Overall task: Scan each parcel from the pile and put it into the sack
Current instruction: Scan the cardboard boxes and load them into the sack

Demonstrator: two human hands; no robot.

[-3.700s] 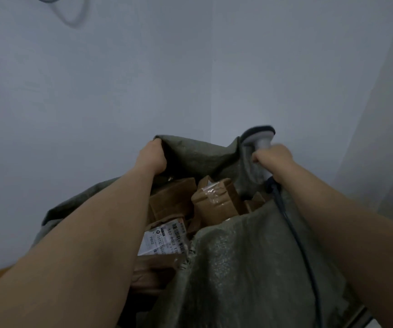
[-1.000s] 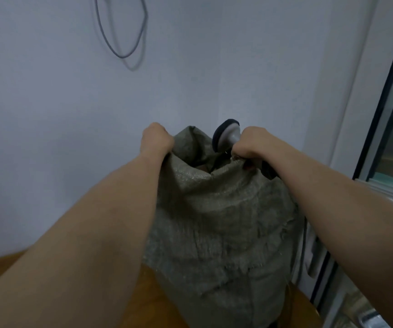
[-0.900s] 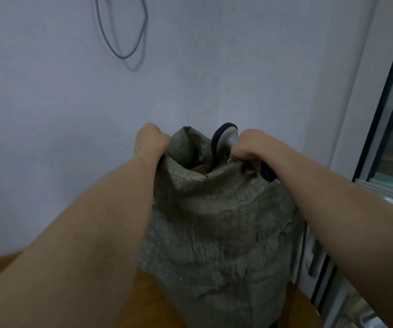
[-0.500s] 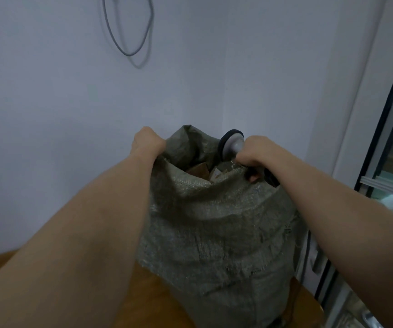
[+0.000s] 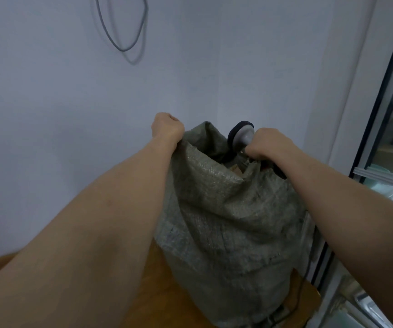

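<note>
Fingers of the left hand (image 5: 167, 127) are curled tight round the left rim of the woven sack (image 5: 226, 216), bunching the cloth in a fist. The right hand (image 5: 267, 144) is closed too, gripping the right side of the rim together with the handle of a barcode scanner (image 5: 241, 136), whose round head sticks up beside the knuckles on their left.

The sack stands upright on a wooden table (image 5: 162, 301), bulging and apparently well filled, with a sliver of brown parcel (image 5: 234, 167) showing in the dark mouth between the two fists. No pile of parcels is in sight, so how much remains cannot be told.

The step looks like lifting or shaking the sack to settle its load. To do it well, both fists should pull evenly and straight up, keeping the mouth level so nothing tips out, and the scanner should stay clear of the cloth folds. Its cord (image 5: 301, 290) trails down the sack's right side and could snag.

A grey cable loop (image 5: 122, 31) hangs on the far wall.
</note>
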